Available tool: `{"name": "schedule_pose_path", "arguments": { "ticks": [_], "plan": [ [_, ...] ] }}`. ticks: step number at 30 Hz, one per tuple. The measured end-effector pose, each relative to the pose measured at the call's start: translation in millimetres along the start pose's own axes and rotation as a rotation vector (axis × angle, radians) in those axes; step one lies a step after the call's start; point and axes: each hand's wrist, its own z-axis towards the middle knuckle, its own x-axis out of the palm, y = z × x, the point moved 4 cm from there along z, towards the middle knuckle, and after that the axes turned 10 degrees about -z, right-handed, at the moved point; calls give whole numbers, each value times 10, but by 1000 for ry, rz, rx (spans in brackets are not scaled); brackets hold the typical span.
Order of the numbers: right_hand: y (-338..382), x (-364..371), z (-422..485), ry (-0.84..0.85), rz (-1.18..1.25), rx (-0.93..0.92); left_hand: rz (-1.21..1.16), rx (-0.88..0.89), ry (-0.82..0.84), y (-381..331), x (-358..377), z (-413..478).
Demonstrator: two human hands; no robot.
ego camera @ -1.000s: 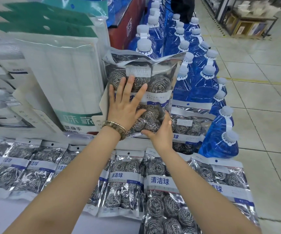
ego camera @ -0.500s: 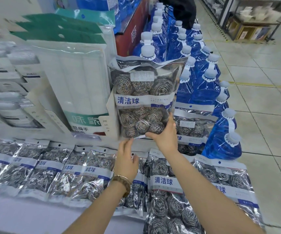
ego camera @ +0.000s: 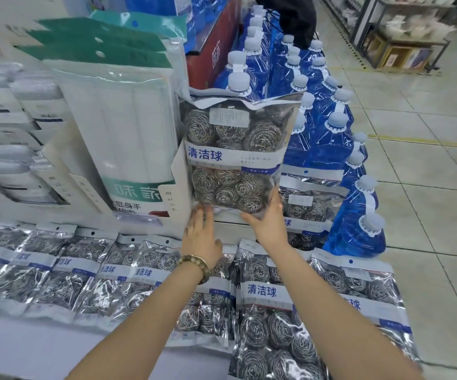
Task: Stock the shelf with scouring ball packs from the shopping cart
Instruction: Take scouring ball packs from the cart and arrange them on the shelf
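Many scouring ball packs (ego camera: 65, 272) lie flat on white shelf (ego camera: 16, 352); tiled floor (ego camera: 427, 187), blue bottles (ego camera: 331, 144) right. One clear pack (ego camera: 233, 160), steel balls, blue-white label, upright at far edge: right hand (ego camera: 268, 224) grip pinches lower right corner, left hand (ego camera: 200, 237) grip wide at lower left.

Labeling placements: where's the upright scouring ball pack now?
Head view, centre: the upright scouring ball pack stands between white cloth packs on the left and blue bottles on the right, right hand gripping its lower corner.

The upright pack (ego camera: 233, 157) stands hemmed between cloth packs (ego camera: 128, 127) and blue bottles (ego camera: 329, 144).
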Motion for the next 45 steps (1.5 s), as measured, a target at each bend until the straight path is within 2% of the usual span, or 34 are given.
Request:
{"name": "schedule_pose_path", "arguments": {
  "ticks": [10, 18, 23, 32, 42, 45],
  "plan": [
    [-36, -39, -60, -15, 29, 73, -234, -17, -10, 22, -135, -138],
    [64, -196, -217, -115, 158, 46, -405, 13, -88, -180, -326, -208],
    [141, -329, -337, -155, 39, 0, -495, 24, -122, -230, -444, -341],
    [142, -314, -802, 30, 10, -104, -730, -122, -281, -14, -636, -871],
    [134, -30, -1051, 165, 110, -107, -796, -295, -402, 572, -598, -1619],
    [306, 167, -1220, 241, 85, -151, -800, -284, -439, 693, -705, -1812]
  ]
}}
